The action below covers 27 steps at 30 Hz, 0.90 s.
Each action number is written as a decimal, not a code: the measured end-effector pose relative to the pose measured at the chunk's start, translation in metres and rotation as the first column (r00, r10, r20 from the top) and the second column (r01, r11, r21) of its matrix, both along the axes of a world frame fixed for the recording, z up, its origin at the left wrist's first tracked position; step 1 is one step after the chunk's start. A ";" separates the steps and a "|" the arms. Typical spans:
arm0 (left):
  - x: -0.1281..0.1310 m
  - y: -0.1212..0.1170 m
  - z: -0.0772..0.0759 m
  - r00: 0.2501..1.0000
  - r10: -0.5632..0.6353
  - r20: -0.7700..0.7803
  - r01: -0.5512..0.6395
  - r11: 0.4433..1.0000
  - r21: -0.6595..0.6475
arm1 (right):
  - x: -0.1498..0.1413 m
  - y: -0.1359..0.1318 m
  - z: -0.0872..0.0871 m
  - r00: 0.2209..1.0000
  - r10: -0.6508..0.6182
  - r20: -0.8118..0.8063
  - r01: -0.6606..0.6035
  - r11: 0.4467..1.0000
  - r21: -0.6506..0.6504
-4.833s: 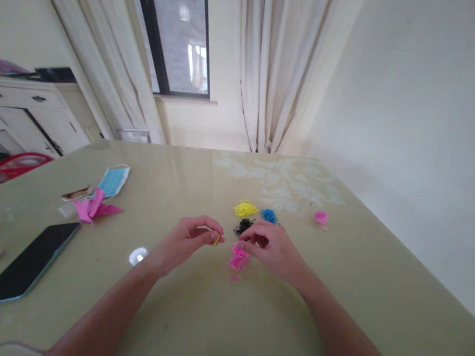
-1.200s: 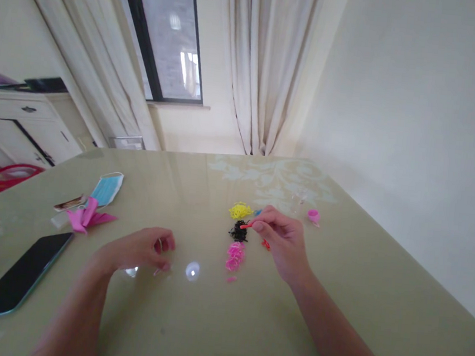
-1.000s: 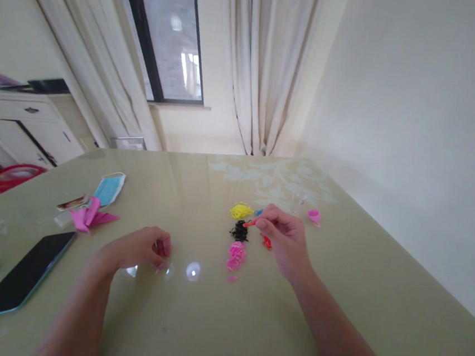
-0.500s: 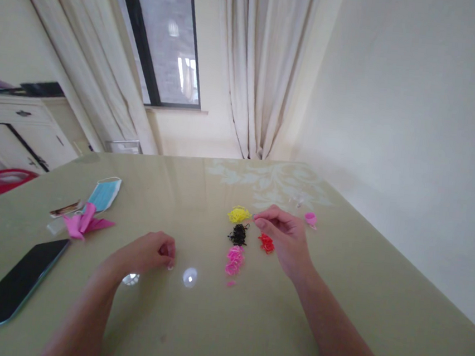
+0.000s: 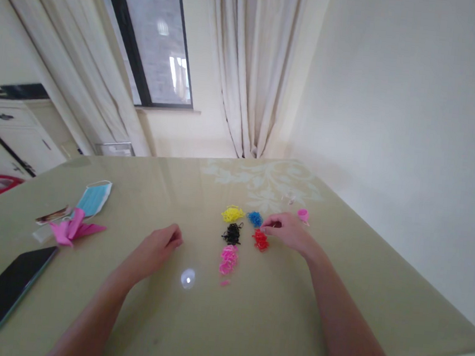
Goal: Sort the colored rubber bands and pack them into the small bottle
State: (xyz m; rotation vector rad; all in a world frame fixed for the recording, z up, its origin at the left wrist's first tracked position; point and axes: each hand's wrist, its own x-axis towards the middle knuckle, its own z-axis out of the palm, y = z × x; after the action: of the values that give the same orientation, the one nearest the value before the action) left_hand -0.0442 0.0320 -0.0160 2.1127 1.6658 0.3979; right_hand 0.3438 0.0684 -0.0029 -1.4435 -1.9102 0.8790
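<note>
Small piles of thin bands, which look like rubber bands, lie mid-table: yellow point(image 5: 233, 214), blue point(image 5: 255, 219), black point(image 5: 232, 233), red point(image 5: 260, 240) and pink point(image 5: 228, 259). Just right of the blue and red piles is my right hand point(image 5: 286, 230), its thumb and forefinger pinched close to the red bands. Whatever sits between those fingertips is too small to make out. My left hand point(image 5: 162, 244) is closed low over the table, left of the piles and apart from them. Its fingertips are turned away, so what it holds is hidden.
A small pink cup-like item point(image 5: 303, 214) is beyond my right hand. To the left lie a pink paper crane point(image 5: 73, 228), a blue face mask point(image 5: 95, 199) and a dark tablet point(image 5: 6, 293). The glass-topped table point(image 5: 222, 333) meets a wall at right.
My right hand has drawn back from beside the yellow pile toward the red one, uncovering the blue pile. My left hand has shifted slightly and turned inward. The view has swung slightly right.
</note>
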 end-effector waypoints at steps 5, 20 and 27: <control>0.022 -0.002 0.001 0.958 0.047 0.282 -0.063 0.997 0.046 | -0.002 0.002 -0.005 1.000 0.016 -0.005 -0.016 0.999 -0.046; 0.058 -0.012 -0.011 0.707 0.105 0.700 -0.088 0.994 -0.060 | -0.082 -0.035 -0.001 0.985 0.152 -0.075 -0.125 0.950 0.287; 0.064 -0.022 -0.002 0.603 0.168 0.780 -0.025 0.981 -0.192 | -0.103 -0.050 -0.011 0.977 0.181 -0.110 -0.140 0.943 0.302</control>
State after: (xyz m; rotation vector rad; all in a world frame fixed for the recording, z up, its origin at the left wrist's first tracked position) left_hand 0.0203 0.0097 -0.0181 1.3628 1.1917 1.0290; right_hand 0.2412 0.0182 -0.0142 -1.0384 -1.9773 0.7095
